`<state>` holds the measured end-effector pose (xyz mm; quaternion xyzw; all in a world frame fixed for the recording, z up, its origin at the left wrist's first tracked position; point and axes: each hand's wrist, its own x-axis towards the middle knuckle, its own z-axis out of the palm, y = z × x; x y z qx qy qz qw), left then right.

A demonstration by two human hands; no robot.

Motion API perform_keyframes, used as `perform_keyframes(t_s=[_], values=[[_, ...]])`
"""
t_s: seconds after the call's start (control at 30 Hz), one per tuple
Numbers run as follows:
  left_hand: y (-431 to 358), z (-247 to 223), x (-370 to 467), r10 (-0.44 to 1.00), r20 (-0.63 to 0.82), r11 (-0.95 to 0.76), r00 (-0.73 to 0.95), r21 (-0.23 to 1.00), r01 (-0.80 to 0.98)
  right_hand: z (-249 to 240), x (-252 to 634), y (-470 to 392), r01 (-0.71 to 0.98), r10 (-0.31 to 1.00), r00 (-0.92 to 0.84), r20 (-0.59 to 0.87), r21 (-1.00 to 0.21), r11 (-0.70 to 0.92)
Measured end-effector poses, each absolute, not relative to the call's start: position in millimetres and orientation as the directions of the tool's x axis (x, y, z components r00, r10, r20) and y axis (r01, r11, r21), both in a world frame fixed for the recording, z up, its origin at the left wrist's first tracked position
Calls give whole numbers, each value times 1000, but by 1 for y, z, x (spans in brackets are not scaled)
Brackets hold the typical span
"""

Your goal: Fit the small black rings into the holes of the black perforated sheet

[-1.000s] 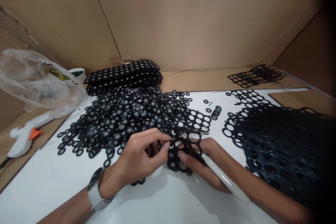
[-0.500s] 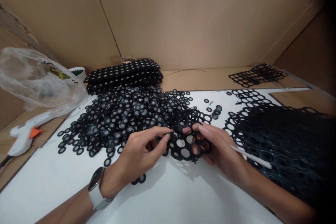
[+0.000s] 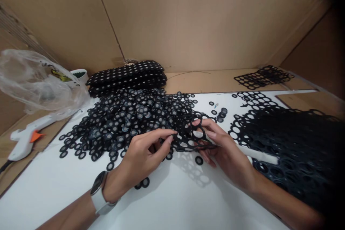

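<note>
A black openwork sheet of joined rings (image 3: 185, 143) is held between both hands above the white tabletop (image 3: 172, 201). The thumb and forefinger of my left hand (image 3: 151, 154) pinch its left edge. My right hand (image 3: 225, 149) grips the right part, fingers curled around it, and a white stick (image 3: 260, 155) juts out beside that hand over the dark ring sheets. A loose black ring (image 3: 198, 160) lies under the held sheet. Just behind my left hand spreads a large heap of small black rings with pale centres (image 3: 126, 118).
Black ring sheets (image 3: 291, 143) are piled at the right, another sheet (image 3: 264, 77) behind. Stacked dotted black pieces (image 3: 126, 75) stand at the back. A glue gun (image 3: 27, 136), plastic bag (image 3: 40, 82) and white cup (image 3: 81, 75) are left. Cardboard walls (image 3: 172, 21) enclose the table.
My right hand has turned, tilting the held sheet flatter. A loose ring now shows on the table beneath it. The white stick has shifted and looks broader. My left hand has barely moved.
</note>
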<state>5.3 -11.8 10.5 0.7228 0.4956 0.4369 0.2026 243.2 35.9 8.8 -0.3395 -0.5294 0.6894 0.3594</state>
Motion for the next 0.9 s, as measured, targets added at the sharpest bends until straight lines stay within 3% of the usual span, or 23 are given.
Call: perform_keyframes(t_s=[0.27,0.43,0.53,0.73,0.9], values=[[-12,9,5,862,476,-482,175,662,574,12,242,36,-230,891,-431,-143,-937,-262],[-13,8,5,846,483,-510,224,613,604,10,245,34,-348,884,-468,12,-922,-172],[-12,9,5,847,484,-507,220,609,610,9,245,34,-329,859,-511,23,-929,-171],[-11,8,5,855,481,-484,195,603,634,14,242,34,-397,955,-278,103,-918,-17],[-11,6,6,852,493,-475,178,582,660,17,243,29,-362,944,-272,186,-929,79]])
